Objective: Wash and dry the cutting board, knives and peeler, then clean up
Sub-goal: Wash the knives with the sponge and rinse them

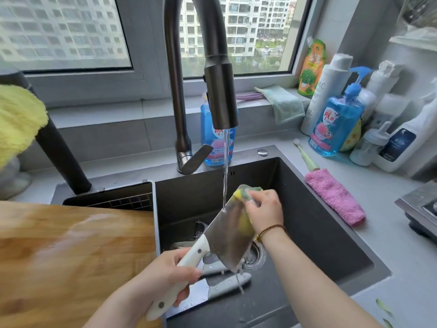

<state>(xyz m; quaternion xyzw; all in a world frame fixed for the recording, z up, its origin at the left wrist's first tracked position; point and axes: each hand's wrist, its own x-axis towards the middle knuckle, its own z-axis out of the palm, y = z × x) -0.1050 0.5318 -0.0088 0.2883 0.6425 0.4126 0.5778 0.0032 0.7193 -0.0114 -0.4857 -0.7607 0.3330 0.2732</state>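
Cleaver (pixel 227 235): one, held slantwise over the sink (pixel 307 221), blade under the water stream (pixel 225 166).
Left hand (pixel 165 275): wrapped round the white handle.
Right hand (pixel 264 211): pinching the sponge (pixel 246 192) onto the blade's upper end.
Risk, slip: the wet handle could likely twist loose, dropping the cleaver onto the knives below.
Risk, cut: if the sponge slides off, the fingers probably meet the edge.
Knives in basin (pixel 227 285): two, beside the drain.
Cutting board (pixel 71 252): one, wet, across the sink's left side.
Peeler: not made out.
Blue soap bottles (pixel 335 124): two.
Sponge: one.
Pink cloth (pixel 335 197): one, on the counter.
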